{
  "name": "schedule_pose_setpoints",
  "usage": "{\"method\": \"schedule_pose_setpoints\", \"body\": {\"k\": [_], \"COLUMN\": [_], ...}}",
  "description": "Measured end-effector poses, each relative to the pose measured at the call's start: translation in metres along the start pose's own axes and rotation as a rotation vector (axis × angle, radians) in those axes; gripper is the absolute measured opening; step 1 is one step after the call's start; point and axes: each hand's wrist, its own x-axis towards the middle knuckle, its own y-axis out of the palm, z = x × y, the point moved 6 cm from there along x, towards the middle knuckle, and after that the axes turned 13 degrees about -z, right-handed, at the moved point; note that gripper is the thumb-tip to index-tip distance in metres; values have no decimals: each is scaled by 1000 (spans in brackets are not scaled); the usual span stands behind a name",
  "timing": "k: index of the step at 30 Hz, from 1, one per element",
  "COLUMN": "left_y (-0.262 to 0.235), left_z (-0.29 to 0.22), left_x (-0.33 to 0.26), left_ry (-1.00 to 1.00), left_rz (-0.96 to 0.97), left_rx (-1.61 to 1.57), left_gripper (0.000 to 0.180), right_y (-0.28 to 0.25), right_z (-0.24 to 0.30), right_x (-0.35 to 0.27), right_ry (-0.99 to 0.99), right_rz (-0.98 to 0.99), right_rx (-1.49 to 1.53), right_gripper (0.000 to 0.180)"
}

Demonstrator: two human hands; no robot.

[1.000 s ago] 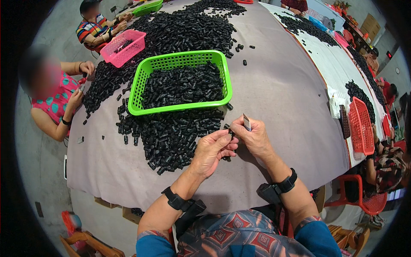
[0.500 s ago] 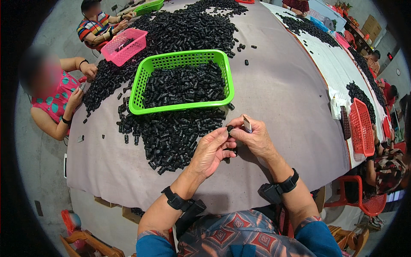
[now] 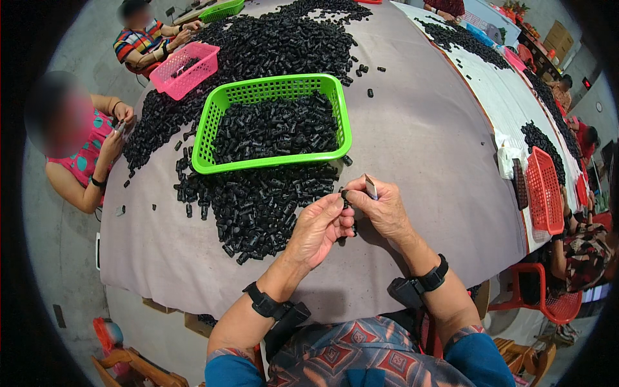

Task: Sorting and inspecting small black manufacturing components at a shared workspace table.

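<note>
Above the near part of the table, my left hand (image 3: pixel 316 229) is closed, its thumb and fingers pinching a small black plastic part (image 3: pixel 345 196). My right hand (image 3: pixel 389 211) meets it from the right, its thumb against the same part. Between the right thumb and forefinger a flat, slant-tipped blade-like tool (image 3: pixel 371 187) sticks up; its lower end is hidden in the grip. Left of my hands a heap of similar black parts (image 3: pixel 255 209) spreads over the cloth. Just beyond it stands a green basket (image 3: pixel 274 162) holding many more of them.
The grey tablecloth (image 3: pixel 419 122) carries a larger black heap (image 3: pixel 277 45) at the far side. A pink basket (image 3: pixel 187 74) stands by two co-workers on the left. At right are a red basket (image 3: pixel 545 190), a white-covered table (image 3: pixel 464 84) and a red chair (image 3: pixel 558 306).
My hands stay in nearly the same place; the left fingers curl closer round the black part and the right thumb shifts slightly on it. The near-left co-worker's hands have come together.
</note>
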Motion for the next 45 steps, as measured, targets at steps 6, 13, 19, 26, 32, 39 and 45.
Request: {"method": "schedule_pose_setpoints", "body": {"k": [6, 13, 19, 26, 32, 39, 45], "left_y": [-2, 0, -2, -1, 0, 3, 0], "left_z": [2, -1, -5, -7, -7, -5, -6], "left_x": [2, 2, 2, 1, 2, 1, 2], "left_ry": [-24, -37, -17, -19, -21, -47, -26], "left_rz": [25, 42, 45, 62, 96, 83, 62], "left_rx": [-28, -74, -98, -133, -123, -127, -128], "left_gripper": [14, 13, 12, 11, 11, 10, 10], "right_y": [1, -2, -1, 3, 0, -4, -2], "right_z": [-2, -6, 13, 12, 9, 12, 8], "right_x": [0, 2, -2, -4, -2, -1, -2], "right_ry": [-16, 10, -252, -338, -339, -291, -266], "right_rz": [26, -8, 76, 109, 76, 53, 113], "right_rx": [-5, 87, -199, -333, -329, -324, -295], "right_gripper": [13, 14, 19, 20, 20, 18, 17]}}
